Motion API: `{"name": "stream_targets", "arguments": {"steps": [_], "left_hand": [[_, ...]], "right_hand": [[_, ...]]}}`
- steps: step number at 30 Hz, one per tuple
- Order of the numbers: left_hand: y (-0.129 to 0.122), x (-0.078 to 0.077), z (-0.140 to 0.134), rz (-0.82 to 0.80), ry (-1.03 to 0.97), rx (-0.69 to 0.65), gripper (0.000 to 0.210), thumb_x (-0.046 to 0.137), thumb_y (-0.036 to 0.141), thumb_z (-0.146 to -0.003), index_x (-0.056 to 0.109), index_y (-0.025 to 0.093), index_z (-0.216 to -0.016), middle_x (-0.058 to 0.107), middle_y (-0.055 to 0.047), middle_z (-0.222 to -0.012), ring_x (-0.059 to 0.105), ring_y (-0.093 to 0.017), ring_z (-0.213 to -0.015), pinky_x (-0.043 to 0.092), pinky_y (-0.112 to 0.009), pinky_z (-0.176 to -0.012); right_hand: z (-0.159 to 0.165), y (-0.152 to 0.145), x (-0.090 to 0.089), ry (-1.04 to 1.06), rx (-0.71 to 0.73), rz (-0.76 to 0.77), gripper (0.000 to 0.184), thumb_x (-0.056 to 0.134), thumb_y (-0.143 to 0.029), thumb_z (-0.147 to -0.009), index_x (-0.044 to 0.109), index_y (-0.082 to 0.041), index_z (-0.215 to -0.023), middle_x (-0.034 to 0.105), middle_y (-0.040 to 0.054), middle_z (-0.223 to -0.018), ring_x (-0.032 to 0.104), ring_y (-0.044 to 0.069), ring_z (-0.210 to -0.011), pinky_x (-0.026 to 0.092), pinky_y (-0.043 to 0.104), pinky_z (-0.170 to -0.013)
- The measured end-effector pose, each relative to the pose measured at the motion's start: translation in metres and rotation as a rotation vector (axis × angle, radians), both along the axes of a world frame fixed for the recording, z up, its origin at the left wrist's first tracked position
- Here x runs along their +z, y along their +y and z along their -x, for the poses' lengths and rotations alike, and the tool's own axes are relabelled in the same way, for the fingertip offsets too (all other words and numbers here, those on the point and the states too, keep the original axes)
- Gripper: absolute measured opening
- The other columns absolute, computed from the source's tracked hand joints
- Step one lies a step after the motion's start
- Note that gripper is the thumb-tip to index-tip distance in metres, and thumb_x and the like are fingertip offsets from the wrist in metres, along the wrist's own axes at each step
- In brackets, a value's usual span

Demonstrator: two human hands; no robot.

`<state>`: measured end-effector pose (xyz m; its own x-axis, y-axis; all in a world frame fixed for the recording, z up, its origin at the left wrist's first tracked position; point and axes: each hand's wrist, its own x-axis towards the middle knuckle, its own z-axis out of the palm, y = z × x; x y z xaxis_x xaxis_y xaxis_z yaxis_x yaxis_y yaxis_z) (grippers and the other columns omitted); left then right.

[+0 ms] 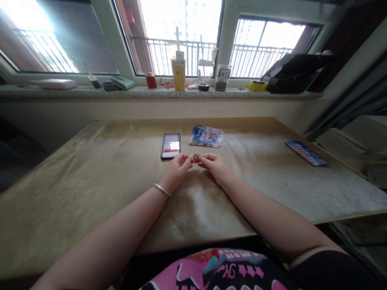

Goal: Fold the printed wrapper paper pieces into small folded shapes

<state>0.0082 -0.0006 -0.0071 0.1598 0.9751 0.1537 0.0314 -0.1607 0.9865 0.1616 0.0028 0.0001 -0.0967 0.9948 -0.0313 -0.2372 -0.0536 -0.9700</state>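
Observation:
Between my two hands, above the middle of the table, is a small red and white piece (195, 158), too small to make out its kind. My left hand (179, 166), with a silver bangle on its wrist, pinches the piece's left side. From the right, the fingertips of my right hand (213, 164) close on its other side. Just beyond my left hand lies a phone (171, 147) with its screen lit and partly blurred. A stack of printed blue leaflets (207, 136) rests on the table behind my hands.
Another blue printed packet (305, 153) lies toward the table's right side. Along the windowsill (163, 93) stand a tall yellow drink cup (178, 74), a clear cup (223, 77), a red jar (151, 80) and a yellow tape roll (258, 85). The brown table (90, 181) ends close to my body.

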Motion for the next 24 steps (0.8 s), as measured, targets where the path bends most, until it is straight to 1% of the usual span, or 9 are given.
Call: {"name": "stream_targets", "arguments": {"steps": [5,9,14,17,21,24], "left_hand": [[0.0,0.002,0.001,-0.033,0.017,0.017,0.037,0.06,0.05,-0.076,0.052,0.015,-0.08,0.062,-0.001,-0.079,0.064,-0.016,-0.081,0.056,-0.035,-0.079],[0.0,0.004,0.003,-0.02,0.021,0.008,0.035,0.062,0.048,-0.075,0.052,0.015,-0.077,0.062,0.0,-0.073,0.063,-0.015,-0.075,0.056,-0.033,-0.077],[0.003,0.003,0.007,-0.033,0.072,-0.011,0.035,0.064,0.049,-0.073,0.058,0.014,-0.076,0.065,-0.003,-0.075,0.062,-0.016,-0.075,0.052,-0.031,-0.076],[0.003,0.004,0.008,-0.02,0.084,-0.005,0.035,0.065,0.049,-0.072,0.059,0.015,-0.074,0.065,-0.003,-0.073,0.062,-0.017,-0.075,0.051,-0.029,-0.072],[0.001,0.008,0.008,-0.012,0.09,0.019,0.032,0.067,0.046,-0.07,0.06,0.015,-0.069,0.065,-0.002,-0.071,0.061,-0.015,-0.071,0.049,-0.026,-0.068],[-0.001,0.011,0.007,-0.005,0.093,0.015,0.03,0.068,0.044,-0.069,0.061,0.015,-0.068,0.065,-0.002,-0.071,0.06,-0.015,-0.071,0.048,-0.025,-0.068]], "right_hand": [[-0.001,0.001,0.0,0.009,0.011,0.013,0.03,0.077,-0.042,-0.055,0.066,-0.018,-0.069,0.068,0.0004,-0.072,0.06,0.012,-0.071,0.048,0.03,-0.077],[-0.002,0.002,-0.001,0.035,0.008,0.042,0.031,0.078,-0.04,-0.054,0.061,-0.017,-0.066,0.065,-0.0013,-0.07,0.059,0.01,-0.068,0.049,0.028,-0.076],[0.0,0.003,-0.003,0.063,-0.019,0.032,0.031,0.075,-0.041,-0.057,0.056,-0.018,-0.067,0.063,-0.0024,-0.072,0.059,0.01,-0.07,0.05,0.028,-0.077],[0.001,0.005,-0.005,0.065,-0.03,0.01,0.032,0.074,-0.042,-0.058,0.054,-0.019,-0.068,0.063,-0.0028,-0.073,0.059,0.01,-0.07,0.051,0.028,-0.076],[0.002,0.007,-0.009,0.005,-0.021,-0.045,0.033,0.074,-0.042,-0.058,0.054,-0.019,-0.071,0.062,-0.003,-0.069,0.059,0.01,-0.066,0.051,0.028,-0.074],[0.002,0.008,-0.012,-0.114,-0.035,-0.122,0.03,0.074,-0.039,-0.059,0.058,-0.019,-0.074,0.064,-0.0008,-0.072,0.06,0.012,-0.07,0.049,0.029,-0.074]]}}
